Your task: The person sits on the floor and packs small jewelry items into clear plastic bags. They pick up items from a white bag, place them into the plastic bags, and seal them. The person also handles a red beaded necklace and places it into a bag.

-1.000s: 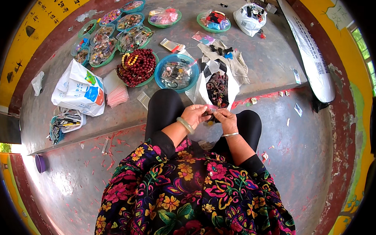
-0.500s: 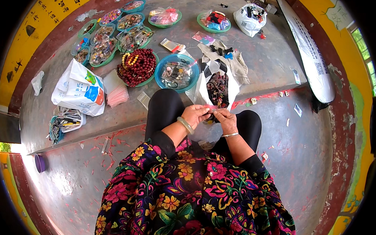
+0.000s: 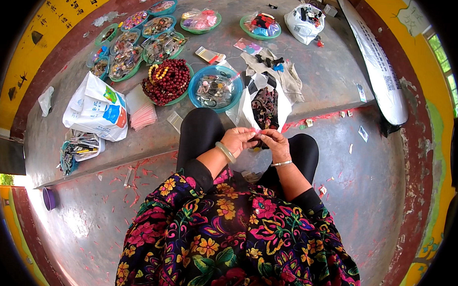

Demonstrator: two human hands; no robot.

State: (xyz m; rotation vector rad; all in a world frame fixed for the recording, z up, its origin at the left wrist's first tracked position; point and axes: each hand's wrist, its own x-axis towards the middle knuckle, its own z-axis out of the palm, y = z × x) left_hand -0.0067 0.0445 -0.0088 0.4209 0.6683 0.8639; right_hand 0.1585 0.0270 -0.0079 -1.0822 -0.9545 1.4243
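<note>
Above my lap, my left hand (image 3: 236,141) and my right hand (image 3: 276,145) meet with their fingertips pinched on a small pinkish-red strip (image 3: 256,130). Most of the strip is hidden by the fingers. Just beyond them is an open white bag (image 3: 246,113) with dark patterned pieces (image 3: 265,108) inside. A bit of clear plastic (image 3: 253,163) shows below my hands, between my knees. Left of the white bag, a blue basin (image 3: 194,94) holds many small items in clear wrapping.
Dark red beads (image 3: 175,81) lie heaped in a green basin, with several filled basins behind. A large white bag (image 3: 91,108) and a white tub of pens (image 3: 101,147) stand left. Grey cloth (image 3: 290,82) lies beyond the open bag. A long white wrapped roll (image 3: 375,62) rests right.
Less of the pinkish-red strip shows between my fingers now. My right hand has shifted very slightly; my left stays nearly in place.
</note>
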